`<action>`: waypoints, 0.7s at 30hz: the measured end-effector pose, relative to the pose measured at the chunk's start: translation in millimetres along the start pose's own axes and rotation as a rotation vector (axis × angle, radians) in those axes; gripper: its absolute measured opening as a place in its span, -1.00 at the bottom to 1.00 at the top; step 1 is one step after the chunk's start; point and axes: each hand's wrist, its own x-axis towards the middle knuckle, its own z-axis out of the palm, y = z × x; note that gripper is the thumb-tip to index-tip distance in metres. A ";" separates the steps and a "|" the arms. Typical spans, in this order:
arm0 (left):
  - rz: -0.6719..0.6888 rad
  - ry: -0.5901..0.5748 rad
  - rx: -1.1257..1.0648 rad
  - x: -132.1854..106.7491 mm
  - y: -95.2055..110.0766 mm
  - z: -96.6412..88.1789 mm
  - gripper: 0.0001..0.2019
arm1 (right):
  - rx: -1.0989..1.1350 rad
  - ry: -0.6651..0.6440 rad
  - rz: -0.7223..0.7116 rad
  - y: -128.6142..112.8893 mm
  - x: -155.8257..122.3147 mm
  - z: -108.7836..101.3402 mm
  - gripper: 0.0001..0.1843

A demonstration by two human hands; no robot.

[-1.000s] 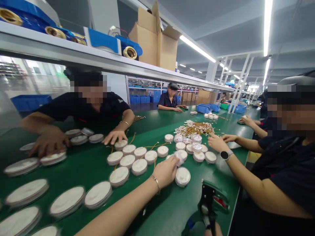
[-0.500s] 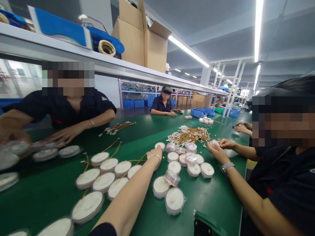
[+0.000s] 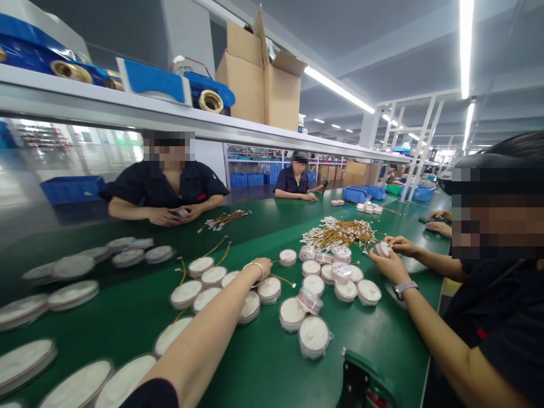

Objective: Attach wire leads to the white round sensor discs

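Note:
My left hand (image 3: 261,268), with a bracelet at the wrist, reaches over the group of round white discs in clear casings. Its fingers point away from me and are mostly hidden, so their grip does not show. Just below the hand is a white disc (image 3: 270,289); whether they touch is unclear. A yellow cable with a white connector (image 3: 293,285) emerges at the hand's right. Another white disc (image 3: 288,258) lies beyond the fingertips. Several discs, such as one white disc (image 3: 186,294), sit left of my forearm, some with yellow cables. My right hand is out of view.
A heap of yellow cables (image 3: 335,233) lies beyond the discs. At right, a co-worker's hands (image 3: 389,258) hold a disc. Across the green table (image 3: 272,362), another person's hands (image 3: 176,215) hold a small object. A green-and-black object (image 3: 363,379) is near the front. A shelf (image 3: 255,127) runs overhead.
The view has turned left. My left hand has drawn back leftward from the far disc, uncovering it. The person across has pulled their hands from the discs at left to their chest.

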 end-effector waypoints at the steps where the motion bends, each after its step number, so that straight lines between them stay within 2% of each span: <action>1: -0.020 0.022 -0.030 -4.9 -5.2 -7.6 -0.73 | -0.071 0.099 -0.006 -6.4 -4.1 4.5 -0.63; 4: -0.053 0.122 -0.145 -22.0 -19.1 -37.0 -0.75 | -0.329 0.443 -0.030 -24.0 -16.8 19.6 -0.62; 6: -0.043 0.202 -0.230 -39.7 -26.2 -60.1 -0.75 | -0.443 0.524 -0.035 -34.0 -27.9 30.0 -0.67; 7: -0.030 0.243 -0.276 -51.4 -29.2 -71.9 -0.74 | -0.480 0.502 -0.032 -38.4 -35.4 35.0 -0.71; 10: 0.023 0.336 -0.420 -98.4 -36.5 -105.2 -0.69 | -0.539 0.323 -0.012 -48.7 -73.0 48.6 -0.67; 12: 0.047 0.362 -0.519 -137.7 -40.2 -122.8 -0.67 | -0.569 0.216 0.015 -53.6 -115.0 54.9 -0.66; 14: 0.054 0.365 -0.616 -181.0 -43.4 -133.7 -0.65 | -0.599 0.122 0.058 -57.8 -170.0 56.4 -0.70; 16: 0.043 0.350 -0.704 -226.5 -45.6 -135.8 -0.63 | -0.633 0.045 0.114 -62.2 -231.1 51.7 -0.70; 18: 0.019 0.312 -0.774 -272.6 -46.0 -128.7 -0.62 | -0.675 -0.015 0.181 -66.0 -287.2 41.0 -0.66; 21: -0.030 0.238 -0.832 -340.1 -42.2 -105.9 -0.61 | -0.781 -0.065 0.316 -64.8 -341.2 19.1 -0.56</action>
